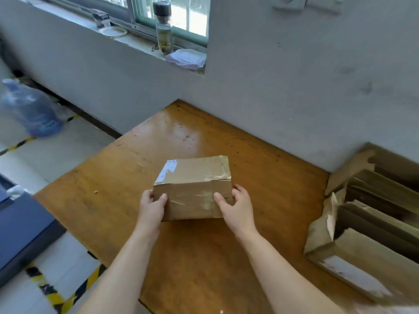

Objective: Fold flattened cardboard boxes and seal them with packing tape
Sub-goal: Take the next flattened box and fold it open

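A small brown cardboard box (192,177) stands closed on the wooden table (204,257), near its middle. Clear packing tape runs over its top right end and down the near face, and a torn white label sits at its top left corner. My left hand (152,207) grips the box's lower left corner, thumb on the near face. My right hand (238,207) grips the lower right corner the same way. No tape roll is in view.
A torn open carton (362,223) holding several flattened cardboard pieces stands at the table's right edge against the wall. A bottle (162,28) and a plastic bag rest on the window sill. A blue water jug (31,107) and a dark cabinet (22,232) stand on the floor at left.
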{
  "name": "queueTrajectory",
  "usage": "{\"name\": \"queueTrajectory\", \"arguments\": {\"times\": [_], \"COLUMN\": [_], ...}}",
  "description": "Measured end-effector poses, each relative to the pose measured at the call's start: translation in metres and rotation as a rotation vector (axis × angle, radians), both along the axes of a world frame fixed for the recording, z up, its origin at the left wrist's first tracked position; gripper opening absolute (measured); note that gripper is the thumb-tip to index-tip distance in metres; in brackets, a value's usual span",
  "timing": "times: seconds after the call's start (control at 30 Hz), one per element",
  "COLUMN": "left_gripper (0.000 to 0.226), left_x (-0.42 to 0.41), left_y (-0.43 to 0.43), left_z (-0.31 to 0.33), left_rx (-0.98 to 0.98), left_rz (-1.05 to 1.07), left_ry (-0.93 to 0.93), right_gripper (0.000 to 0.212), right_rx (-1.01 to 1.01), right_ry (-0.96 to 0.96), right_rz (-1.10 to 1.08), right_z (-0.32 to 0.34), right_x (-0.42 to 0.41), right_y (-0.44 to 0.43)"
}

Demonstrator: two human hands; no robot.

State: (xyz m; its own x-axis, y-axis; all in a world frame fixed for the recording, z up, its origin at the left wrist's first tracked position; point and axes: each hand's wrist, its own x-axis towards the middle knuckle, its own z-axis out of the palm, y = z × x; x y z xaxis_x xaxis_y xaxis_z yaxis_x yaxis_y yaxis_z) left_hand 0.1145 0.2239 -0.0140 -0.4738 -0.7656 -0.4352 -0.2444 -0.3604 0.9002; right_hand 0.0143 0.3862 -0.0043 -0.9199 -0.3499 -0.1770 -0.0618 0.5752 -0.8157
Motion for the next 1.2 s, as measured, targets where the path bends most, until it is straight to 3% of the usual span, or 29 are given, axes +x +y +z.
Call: {"name": "queueTrajectory", "arguments": {"times": [0.17, 0.33, 0.47, 0.6, 0.7, 0.8, 0.87, 1.07, 1.2], "left_gripper": [0.010, 0.011, 0.017, 0.061, 0.076, 0.105, 0.119, 0.116, 0.106], "left_x": [0.064, 0.114, 0.153, 0.187, 0.207, 0.218, 0.218, 0.200, 0.192], "left_y": [0.064, 0.112, 0.152, 0.197, 0.239, 0.289, 0.323, 0.428, 0.494], "left_z": [0.020, 0.030, 0.024, 0.023, 0.042, 0.060, 0.064, 0.068, 0.063], "left_rx": [0.111, 0.190, 0.241, -0.040, -0.465, -0.982, -1.204, -1.138, -1.046], "left_rz": [0.086, 0.111, 0.048, -0.056, -0.294, -0.597, -0.676, -0.619, -0.577], "left_ry": [0.099, 0.179, 0.136, -0.087, -0.119, -0.120, -0.169, -0.244, -0.185], "right_gripper": [0.032, 0.023, 0.017, 0.018, 0.012, 0.006, 0.006, 0.026, 0.026], "right_rx": [-0.084, -0.100, -0.069, 0.035, 0.015, -0.032, -0.042, -0.010, 0.008], "right_ry": [0.031, 0.088, 0.171, 0.244, 0.260, 0.262, 0.277, 0.343, 0.398], "right_rz": [0.160, 0.183, 0.207, 0.247, 0.234, 0.186, 0.180, 0.235, 0.329], "right_z": [0.033, 0.052, 0.064, 0.071, 0.078, 0.088, 0.092, 0.107, 0.117], "right_x": [0.058, 0.109, 0.155, 0.189, 0.205, 0.217, 0.220, 0.216, 0.209], "right_y": [0.071, 0.117, 0.154, 0.200, 0.239, 0.277, 0.302, 0.396, 0.460]}}
